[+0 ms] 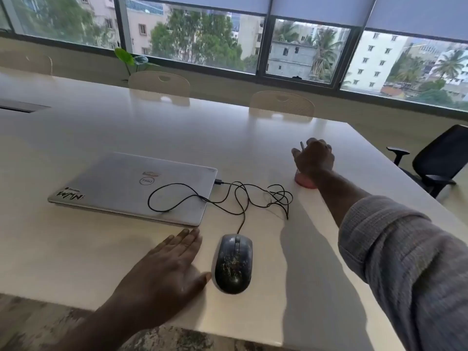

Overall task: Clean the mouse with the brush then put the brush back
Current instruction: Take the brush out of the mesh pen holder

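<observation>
One "DELL" logo on laptop (131, 188)

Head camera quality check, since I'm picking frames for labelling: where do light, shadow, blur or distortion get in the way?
Head view: daylight from the windows glares on the white table; the right forearm casts a long shadow; the frame edges bow from the wide lens; the right hand looks soft, the speckled mouse fairly sharp.

The left hand (174, 264) lies flat and palm down at the near left, fingers together pointing far, thumb spread right. The right arm, in a rolled grey sleeve (405, 254), stretches far right, its hand (314, 158) curled with fingers bent downward.
</observation>
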